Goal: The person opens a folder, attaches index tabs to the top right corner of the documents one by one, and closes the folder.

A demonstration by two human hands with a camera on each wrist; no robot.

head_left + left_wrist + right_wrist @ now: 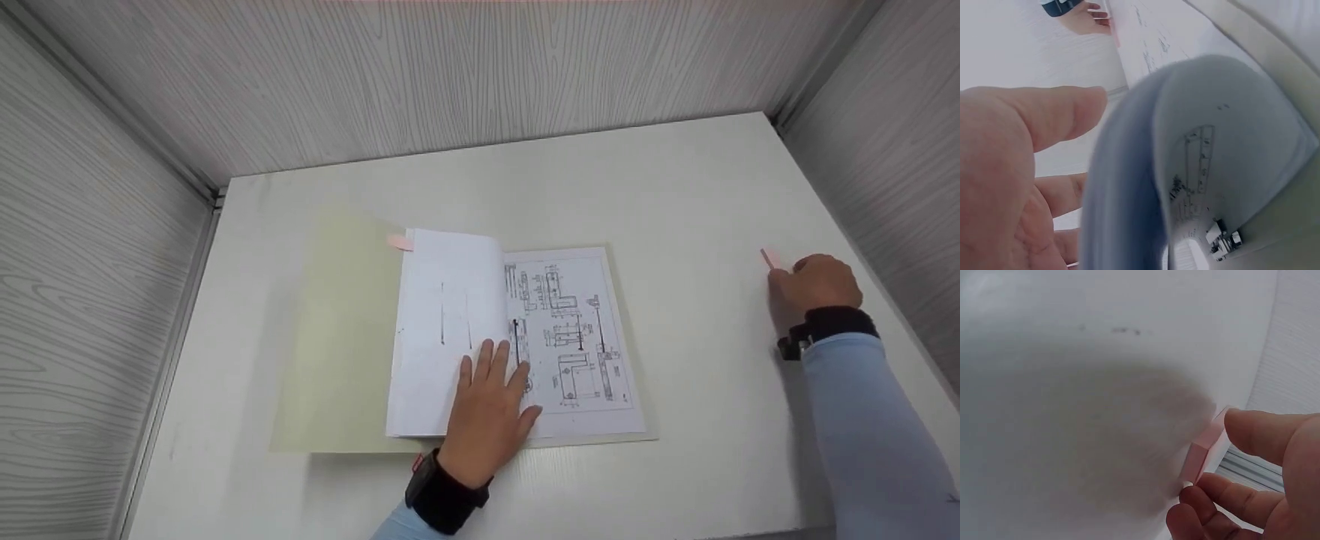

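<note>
A pale yellow-green folder (pixel 337 337) lies opened on the table, its cover turned to the left. Inside it, white pages (pixel 450 262) are folded over leftward, and a sheet with technical drawings (pixel 570 360) shows on the right. My left hand (pixel 487 420) rests on the pages with its fingers spread, near their lower edge. In the left wrist view the turned pages (pixel 1219 112) bulge up in a curve beside the thumb. Far to the right, my right hand (pixel 821 285) pinches a small pink sticky-note pad (pixel 1202 447) between thumb and fingers, close over the table.
A pink sticky note (pixel 400 242) sticks out from the upper left edge of the turned pages. The white table (pixel 675 187) is bordered by grey wood-grain panels (pixel 465 75) at the back and both sides. Dark bands are on both wrists.
</note>
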